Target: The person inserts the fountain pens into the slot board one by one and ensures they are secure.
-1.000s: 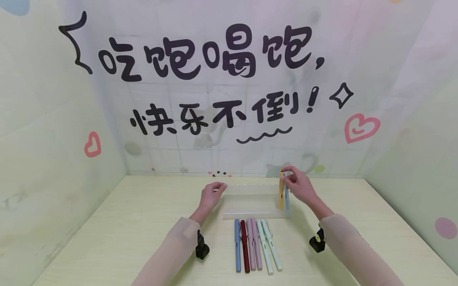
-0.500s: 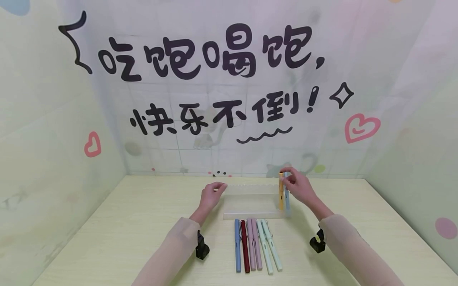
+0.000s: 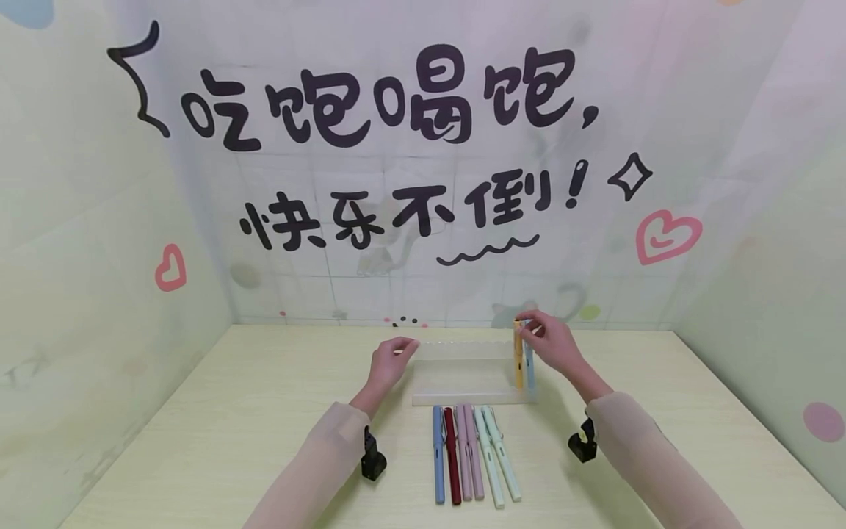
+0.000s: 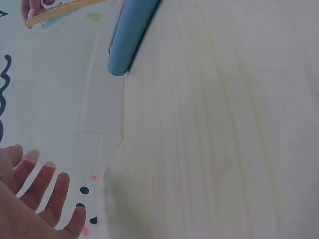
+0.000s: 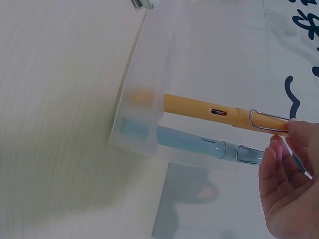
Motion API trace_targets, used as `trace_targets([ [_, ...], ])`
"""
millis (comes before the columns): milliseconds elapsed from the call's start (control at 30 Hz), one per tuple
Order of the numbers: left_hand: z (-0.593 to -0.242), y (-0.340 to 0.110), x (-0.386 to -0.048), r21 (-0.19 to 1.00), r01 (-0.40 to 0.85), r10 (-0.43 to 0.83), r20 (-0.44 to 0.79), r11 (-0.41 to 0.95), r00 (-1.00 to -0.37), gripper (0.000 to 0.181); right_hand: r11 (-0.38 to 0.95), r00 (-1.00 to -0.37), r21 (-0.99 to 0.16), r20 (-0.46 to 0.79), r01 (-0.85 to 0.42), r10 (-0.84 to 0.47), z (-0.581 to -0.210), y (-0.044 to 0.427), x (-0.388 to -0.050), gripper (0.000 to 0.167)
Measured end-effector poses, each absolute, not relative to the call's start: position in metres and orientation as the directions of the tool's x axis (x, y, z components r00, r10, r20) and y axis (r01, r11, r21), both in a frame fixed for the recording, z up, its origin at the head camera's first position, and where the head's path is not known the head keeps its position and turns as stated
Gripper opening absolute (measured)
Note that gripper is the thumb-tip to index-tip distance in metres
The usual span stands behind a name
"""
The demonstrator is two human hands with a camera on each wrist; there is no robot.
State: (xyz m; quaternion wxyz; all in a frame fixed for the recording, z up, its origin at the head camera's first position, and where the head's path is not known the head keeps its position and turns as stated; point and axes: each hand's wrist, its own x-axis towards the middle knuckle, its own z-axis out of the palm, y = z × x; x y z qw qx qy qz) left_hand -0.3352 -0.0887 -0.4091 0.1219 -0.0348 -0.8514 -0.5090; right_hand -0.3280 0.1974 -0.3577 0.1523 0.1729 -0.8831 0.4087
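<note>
Yellow pen (image 5: 199, 109): it stands about upright in the right end of the clear rack (image 3: 456, 399), just left of the light-blue pen (image 5: 187, 141), its lower end behind the rack's frosted front lip. The right hand (image 3: 555, 344) pinches its cap between thumb and fingers; the left hand (image 3: 390, 364) pinches the rack's upper left corner. To seat the pen well, I would hold that corner firm — pressure at the right end could twist the rack — and press straight down before easing the fingers off. The light-blue pen looks like the main obstacle: its cap sits right by the right hand's fingers and could be knocked as they part. In front of the rack on the worktop (image 3: 231, 411) lie a blue pen (image 3: 439, 455), a dark red pen (image 3: 452, 457), two purple pens (image 3: 465, 452) and two pale green pens (image 3: 491, 463) — close enough that a forward slip would probably nudge them.
</note>
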Motion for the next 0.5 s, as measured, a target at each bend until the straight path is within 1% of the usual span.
trace_targets([
  [200,-0.4123,-0.0883,-0.3372,0.860,0.180,-0.065,0.239,0.478,-0.969,0.027,0.589,-0.907,-0.700,0.387,-0.405,-0.163,-0.3585,0.2001,-0.3319,0.019],
  [333,-0.4121,-0.0883,-0.3376,0.863,0.179,-0.066,0.238,0.473,-0.969,0.027,0.628,-0.904,-0.668,0.400,-0.399,-0.150,-0.3585,0.1999,-0.3331,0.019],
  [500,-0.4112,-0.0881,-0.3376,0.862,0.181,-0.068,0.241,0.473,-0.968,0.026,0.697,-0.895,-0.599,0.424,-0.393,-0.141,-0.3577,0.1964,-0.3351,0.022],
])
